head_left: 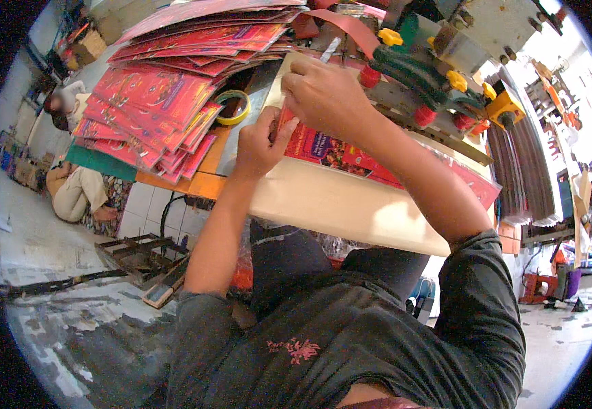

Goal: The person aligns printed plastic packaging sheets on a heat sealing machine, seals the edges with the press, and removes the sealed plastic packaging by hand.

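Dark short-sleeved shirt (350,327) nearest the camera, small reddish print on its chest; dark trousers (286,255) beyond it. Main item: red printed sheet (354,158), lying lengthwise on the cream-topped table (344,204), running from beneath the hands out to the right, where its far end passes under the right forearm; glossy, with coloured pictures and lettering. Left hand (263,144): fingers curled, thumb and forefinger closed in a pinch at a narrow red piece (285,114) by the sheet's left end. Right hand (323,95): fingers bent inward and bunched just above and beside the left, over the same red piece; fingertips partly hidden, so its exact grip cannot be told, nor whether the piece is joined to the sheet. Left of the hands: yellow-edged roll of tape (243,108), lying flat, close against a large, uneven stack of red printed sheets (153,102), fanned and overlapping, partly over a green mat (101,161). Orange wood (213,165) shows below the stack. Behind the right hand: machine (439,75) with yellow knobs (457,80) and red round parts (424,115); red band (344,26) curves down toward it. Farther right: tall stack of dark-edged sheets (514,157). Far left: another person (81,187), seated low; nearer on the floor (71,341), dark metal frame (149,255).
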Motion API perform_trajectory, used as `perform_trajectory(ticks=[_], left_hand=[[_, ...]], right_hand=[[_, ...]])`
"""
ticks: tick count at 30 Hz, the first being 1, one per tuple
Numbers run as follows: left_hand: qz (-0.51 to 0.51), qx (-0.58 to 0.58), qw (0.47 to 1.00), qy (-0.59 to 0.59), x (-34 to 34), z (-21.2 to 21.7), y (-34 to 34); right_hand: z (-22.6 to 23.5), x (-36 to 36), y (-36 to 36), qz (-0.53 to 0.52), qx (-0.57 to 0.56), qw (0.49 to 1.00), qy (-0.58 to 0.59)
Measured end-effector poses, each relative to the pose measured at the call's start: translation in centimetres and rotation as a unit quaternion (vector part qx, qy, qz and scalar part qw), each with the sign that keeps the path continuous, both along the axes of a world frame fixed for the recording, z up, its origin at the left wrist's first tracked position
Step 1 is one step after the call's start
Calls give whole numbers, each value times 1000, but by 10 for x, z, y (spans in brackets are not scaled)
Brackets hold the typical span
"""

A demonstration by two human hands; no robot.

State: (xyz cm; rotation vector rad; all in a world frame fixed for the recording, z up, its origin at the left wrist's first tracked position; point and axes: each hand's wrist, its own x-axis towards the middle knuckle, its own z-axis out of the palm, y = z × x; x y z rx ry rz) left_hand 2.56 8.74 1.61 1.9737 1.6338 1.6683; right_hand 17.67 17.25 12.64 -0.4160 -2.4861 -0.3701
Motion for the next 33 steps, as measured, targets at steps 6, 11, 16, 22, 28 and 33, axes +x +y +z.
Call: perform_trajectory(ticks=[6,11,16,22,28,33], left_hand=[[-14,54,998,26,0,-11,14],[-12,66,998,16,-3,-8,4],[-32,16,998,-48,3,-6,5],[-20,53,998,20,-2,-7,5],[-120,3,989,-83,-2,-15,9],[-138,-37,990,7,-11,-23,13]], right_hand=[[-4,4,1,-40,44,996,-66],[-10,-12,-6,-71,26,997,-30],[-16,-6,0,-102,35,989,104],[-19,4,-11,-21,-187,960,206],[-19,19,-17,105,-333,921,171],[-20,45,-27,132,-383,904,137]])
